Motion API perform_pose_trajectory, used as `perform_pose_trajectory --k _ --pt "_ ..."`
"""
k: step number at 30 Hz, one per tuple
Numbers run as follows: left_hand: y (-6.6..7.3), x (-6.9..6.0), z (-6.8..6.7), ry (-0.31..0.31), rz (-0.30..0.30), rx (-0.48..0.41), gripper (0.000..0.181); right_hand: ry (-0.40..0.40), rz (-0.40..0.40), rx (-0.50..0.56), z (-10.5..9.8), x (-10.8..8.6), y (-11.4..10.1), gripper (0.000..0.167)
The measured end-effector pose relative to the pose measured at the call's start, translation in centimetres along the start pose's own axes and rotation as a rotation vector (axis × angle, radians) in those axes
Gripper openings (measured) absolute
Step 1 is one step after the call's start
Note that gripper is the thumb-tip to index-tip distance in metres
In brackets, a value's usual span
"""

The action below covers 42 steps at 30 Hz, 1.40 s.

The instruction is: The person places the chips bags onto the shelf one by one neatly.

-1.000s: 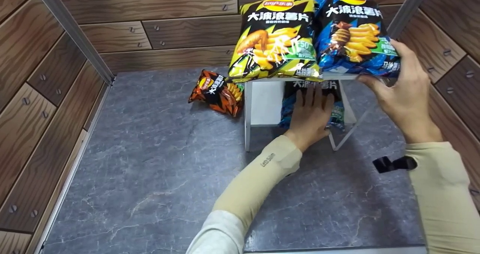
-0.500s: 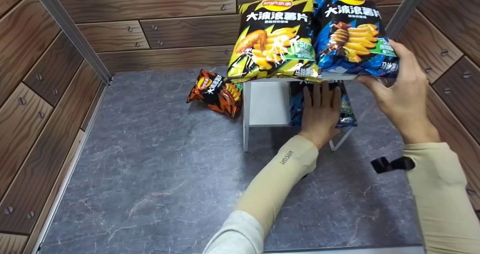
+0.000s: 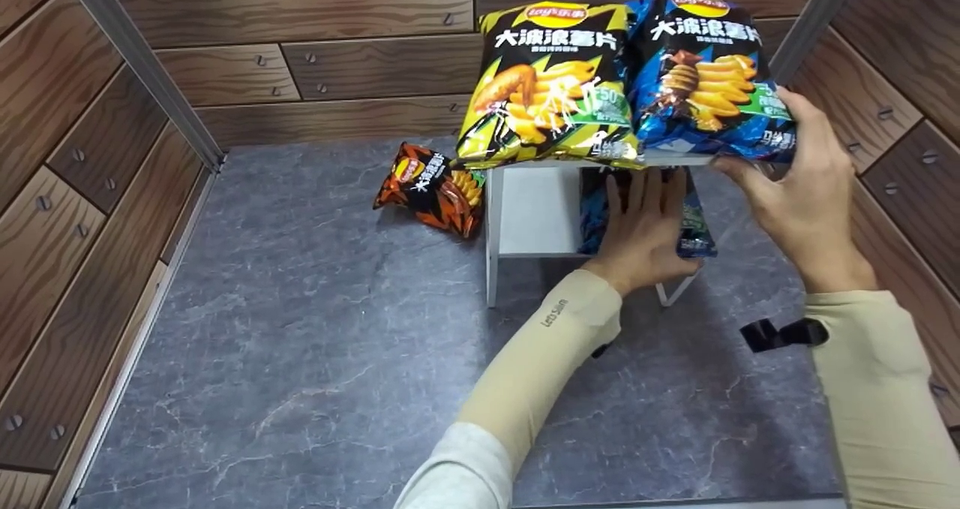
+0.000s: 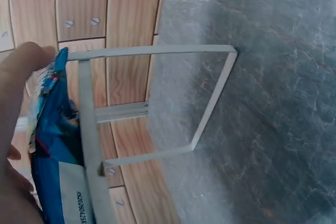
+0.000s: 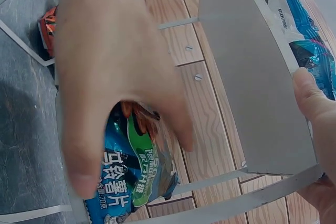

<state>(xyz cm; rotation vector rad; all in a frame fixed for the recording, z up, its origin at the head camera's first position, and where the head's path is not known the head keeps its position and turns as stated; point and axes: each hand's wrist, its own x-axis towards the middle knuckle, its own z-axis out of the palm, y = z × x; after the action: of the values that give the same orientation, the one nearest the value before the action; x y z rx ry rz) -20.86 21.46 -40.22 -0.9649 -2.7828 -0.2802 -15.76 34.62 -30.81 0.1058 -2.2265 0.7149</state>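
In the head view, my left hand [image 3: 641, 235] lies palm down over a blue bag of chips [image 3: 696, 235] on the rack's lower shelf. Its fingers are straight and its thumb points out to the right, off the bag. My right hand [image 3: 814, 179] grips the right front corner of the white rack's [image 3: 492, 239] top shelf, thumb at the front edge, beside another blue bag of chips [image 3: 701, 96]. A yellow-and-black bag of chips [image 3: 551, 88] stands left of that one. In the right wrist view, the left hand partly hides the lower blue bag [image 5: 139, 177].
An orange-and-black bag of chips [image 3: 431, 190] lies on the grey marble-patterned surface [image 3: 315, 329] left of the rack. Wood-patterned walls [image 3: 300, 6] with metal edge posts [image 3: 142, 66] stand around it. A black strap [image 3: 784, 334] sticks out from the right sleeve.
The left hand and the lower blue bag have shifted right along the lower shelf, and the hand's thumb has spread out. The right hand keeps its grip on the top shelf.
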Motion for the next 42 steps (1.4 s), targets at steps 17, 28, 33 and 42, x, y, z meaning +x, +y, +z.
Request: perform_pose_trajectory --k 17,28,33,42 --pt "-1.7 -4.3 -2.9 0.208 0.299 -0.020 0.107 0.027 -0.006 -0.002 -0.3 -0.4 1.8 0.080" --pt "-5.2 -10.0 -4.0 0.314 0.479 -0.355 0.083 0.028 -0.004 0.006 -0.3 -0.3 -0.3 0.077" --pt "-8.0 -12.2 -4.9 0.382 0.570 -0.448 0.070 0.020 0.008 0.006 -0.1 -0.1 0.2 0.080" --pt "-12.6 -15.7 -5.5 0.603 0.554 -0.490 0.050 0.005 -0.014 0.009 0.3 0.1 0.9 0.080"
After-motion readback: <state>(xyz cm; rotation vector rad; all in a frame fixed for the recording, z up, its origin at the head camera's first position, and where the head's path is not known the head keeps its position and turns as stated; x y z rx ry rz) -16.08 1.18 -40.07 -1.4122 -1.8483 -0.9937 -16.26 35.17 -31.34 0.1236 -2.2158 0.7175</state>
